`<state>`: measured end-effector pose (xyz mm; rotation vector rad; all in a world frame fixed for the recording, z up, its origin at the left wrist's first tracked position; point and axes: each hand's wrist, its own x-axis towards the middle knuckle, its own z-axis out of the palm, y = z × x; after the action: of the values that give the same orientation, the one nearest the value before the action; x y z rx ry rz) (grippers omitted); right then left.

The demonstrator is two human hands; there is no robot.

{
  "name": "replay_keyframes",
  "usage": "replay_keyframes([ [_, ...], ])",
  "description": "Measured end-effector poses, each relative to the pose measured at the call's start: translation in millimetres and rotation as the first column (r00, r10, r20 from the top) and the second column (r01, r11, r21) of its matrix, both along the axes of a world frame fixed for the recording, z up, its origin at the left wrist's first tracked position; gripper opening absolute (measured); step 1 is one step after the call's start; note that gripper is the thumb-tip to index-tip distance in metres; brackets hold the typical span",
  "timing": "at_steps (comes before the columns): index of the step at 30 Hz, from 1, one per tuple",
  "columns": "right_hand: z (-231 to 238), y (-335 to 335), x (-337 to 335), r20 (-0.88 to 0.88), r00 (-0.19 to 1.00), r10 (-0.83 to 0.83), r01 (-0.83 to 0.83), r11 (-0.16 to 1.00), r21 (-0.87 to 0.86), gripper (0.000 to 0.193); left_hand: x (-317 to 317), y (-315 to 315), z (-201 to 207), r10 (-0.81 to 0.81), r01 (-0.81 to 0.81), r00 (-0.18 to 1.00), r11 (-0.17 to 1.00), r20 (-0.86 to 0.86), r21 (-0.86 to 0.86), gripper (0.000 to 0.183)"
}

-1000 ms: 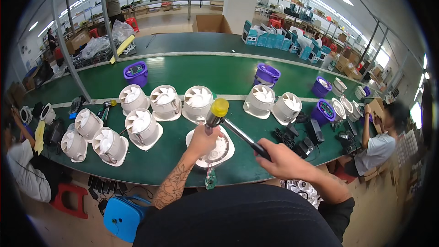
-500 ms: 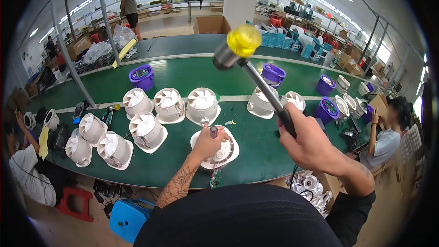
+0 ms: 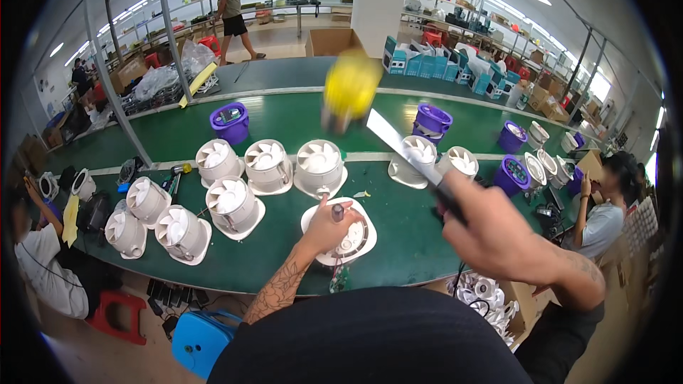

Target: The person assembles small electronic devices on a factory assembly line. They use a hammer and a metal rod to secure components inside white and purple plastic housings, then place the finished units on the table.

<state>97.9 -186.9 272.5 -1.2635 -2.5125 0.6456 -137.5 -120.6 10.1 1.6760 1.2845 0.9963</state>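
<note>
Above bench (image 3: 409,249), hammer (image 3: 400,146) now clear of rod (image 3: 338,212).

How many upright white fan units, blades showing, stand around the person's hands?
9: three fan units in a back row beyond the left hand, four nearer on the left, two partly covered by the hammer and right hand. Others may be hidden.

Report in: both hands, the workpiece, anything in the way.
Left hand grips metal rod over white base. Right hand holds yellow-headed hammer raised, clear of rod. Close by: white fan housing beyond base.
</note>
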Motion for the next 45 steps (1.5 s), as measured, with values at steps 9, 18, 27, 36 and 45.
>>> replay_keyframes([
  [9,5,-2,-3,-0.046,0.997,0.059,-0.059,0.998,-0.01,0.023,2,-2,-4,0.092,-0.055,0.981,0.977,-0.173,0.208,0.029],
  [18,-20,1,7,-0.054,0.998,-0.031,0.025,0.994,-0.109,0.02,-6,4,-2,-0.041,0.076,0.982,0.979,-0.185,0.186,0.031],
  [27,-27,4,21,-0.102,0.995,0.008,-0.011,0.999,-0.031,0.019,-14,14,-14,-0.029,0.095,0.959,0.97,-0.281,0.223,0.026],
  [36,-225,59,83,0.04,0.932,-0.361,0.358,0.932,0.065,0.024,-23,-29,35,0.057,0.047,0.915,0.968,-0.399,0.246,0.034],
  [45,-315,101,86,0.041,0.9,-0.434,0.418,0.886,0.201,0.042,-27,-26,41,0.048,-0.029,0.97,0.996,-0.239,0.083,0.021],
])
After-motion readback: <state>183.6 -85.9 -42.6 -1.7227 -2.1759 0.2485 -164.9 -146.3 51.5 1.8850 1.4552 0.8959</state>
